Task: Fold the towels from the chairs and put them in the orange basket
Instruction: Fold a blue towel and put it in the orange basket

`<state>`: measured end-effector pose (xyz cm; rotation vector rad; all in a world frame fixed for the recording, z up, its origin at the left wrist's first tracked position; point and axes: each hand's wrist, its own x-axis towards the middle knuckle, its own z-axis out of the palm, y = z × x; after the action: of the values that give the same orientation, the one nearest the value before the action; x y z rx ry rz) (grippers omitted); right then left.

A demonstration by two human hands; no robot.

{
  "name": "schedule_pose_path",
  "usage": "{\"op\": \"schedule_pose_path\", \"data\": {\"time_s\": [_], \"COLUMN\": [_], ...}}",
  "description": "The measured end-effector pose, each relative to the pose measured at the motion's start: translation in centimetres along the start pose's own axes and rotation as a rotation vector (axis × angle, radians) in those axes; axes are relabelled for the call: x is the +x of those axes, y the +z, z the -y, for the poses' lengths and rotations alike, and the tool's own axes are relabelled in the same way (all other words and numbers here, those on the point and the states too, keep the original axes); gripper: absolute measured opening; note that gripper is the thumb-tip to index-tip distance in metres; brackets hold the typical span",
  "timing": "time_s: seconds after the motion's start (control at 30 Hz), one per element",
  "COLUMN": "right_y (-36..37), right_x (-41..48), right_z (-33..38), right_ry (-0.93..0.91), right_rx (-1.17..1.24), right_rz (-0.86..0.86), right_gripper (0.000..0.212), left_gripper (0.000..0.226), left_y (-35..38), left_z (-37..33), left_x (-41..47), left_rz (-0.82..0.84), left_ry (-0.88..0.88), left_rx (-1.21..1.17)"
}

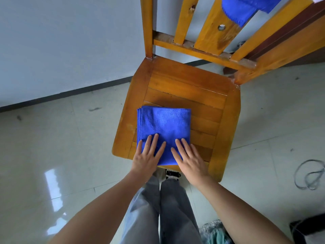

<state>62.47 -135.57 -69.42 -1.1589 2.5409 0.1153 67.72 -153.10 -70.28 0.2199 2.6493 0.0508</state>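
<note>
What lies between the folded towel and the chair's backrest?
Head view: only bare seat boards separate the folded towel from the backrest.

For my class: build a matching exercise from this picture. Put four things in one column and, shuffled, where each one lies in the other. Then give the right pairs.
Things
1. folded blue towel
2. second blue towel
3. grey cable
4. left hand

Places
A. looped on the floor
B. draped over the chair back
C. flat on the chair seat
D. pressing the folded towel's near edge, fingers straight

Pairs: 1-C, 2-B, 3-A, 4-D
</note>
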Motion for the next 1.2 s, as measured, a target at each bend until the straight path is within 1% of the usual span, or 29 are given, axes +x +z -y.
{"op": "schedule_pose_path", "data": {"time_s": [0.07,0.17,0.2,0.3,0.37,0.43,0.53,0.6,0.67,0.77,0.8,0.83,0.9,0.93,0.97,1.03,1.07,1.2], "right_y": [0.4,0.6,0.4,-0.7,-2.0,-4.2,-8.1,-10.9,-14.4,-19.2,-21.2,-22.4,-25.5,-26.7,-28.3,-30.6,-32.0,-36.8], "right_x": [0.3,0.8,1.1,1.8,1.6,0.7,-0.6,-1.4,-2.2,-3.3,-3.8,-4.1,-5.0,-5.4,-5.8,-6.0,-6.2,-6.1], "right_z": [-0.5,-1.0,-1.1,-1.3,-1.4,-1.2,-1.2,-1.3,-1.2,-1.2,-1.2,-1.5,-2.0,-2.3,-2.6,-3.5,-3.8,-4.7], "right_ry": [-0.035,-0.097,-0.095,-0.078,-0.073,-0.063,-0.029,-0.018,-0.025,-0.039,-0.050,-0.064,-0.084,-0.090,-0.093,-0.089,-0.090,-0.158], "right_rx": [0.002,0.040,0.069,0.162,0.208,0.229,0.229,0.231,0.203,0.145,0.119,0.096,0.026,-0.003,-0.036,-0.107,-0.151,-0.298], "right_rz": [-0.031,-0.156,-0.197,-0.298,-0.345,-0.346,-0.307,-0.279,-0.276,-0.314,-0.352,-0.387,-0.474,-0.517,-0.573,-0.675,-0.705,-0.769], "right_gripper": [0.054,0.028,0.024,0.024,0.029,0.036,0.056,0.068,0.074,0.077,0.076,0.074,0.070,0.066,0.058,0.034,0.027,0.027], "left_gripper": [0.102,0.098,0.097,0.101,0.101,0.094,0.082,0.079,0.072,0.046,0.040,0.042,0.061,0.063,0.058,0.048,0.045,0.027], "left_y": [1.1,1.3,1.2,0.1,-1.2,-2.9,-6.3,-8.7,-11.5,-15.8,-17.6,-18.7,-21.9,-23.5,-25.5,-28.9,-30.8,-36.5], "left_z": [0.9,1.2,1.1,0.7,0.6,0.7,0.8,1.1,1.3,1.3,1.3,1.3,1.4,1.4,1.5,1.9,2.1,3.1], "left_x": [-0.1,0.1,0.1,0.2,0.1,-0.6,-2.1,-3.1,-4.4,-6.0,-6.5,-6.6,-7.2,-7.5,-7.8,-7.9,-8.2,-9.6], "left_rz": [-0.068,-0.159,-0.173,-0.223,-0.243,-0.275,-0.329,-0.353,-0.366,-0.437,-0.473,-0.497,-0.535,-0.559,-0.592,-0.668,-0.706,-0.886], "left_ry": [0.047,0.062,0.046,-0.030,-0.070,-0.087,-0.063,-0.041,-0.030,-0.010,0.002,0.018,0.063,0.067,0.082,0.110,0.131,0.168], "left_rx": [0.059,0.060,0.056,-0.009,-0.100,-0.206,-0.319,-0.351,-0.357,-0.314,-0.314,-0.319,-0.301,-0.274,-0.237,-0.182,-0.150,-0.059]}}
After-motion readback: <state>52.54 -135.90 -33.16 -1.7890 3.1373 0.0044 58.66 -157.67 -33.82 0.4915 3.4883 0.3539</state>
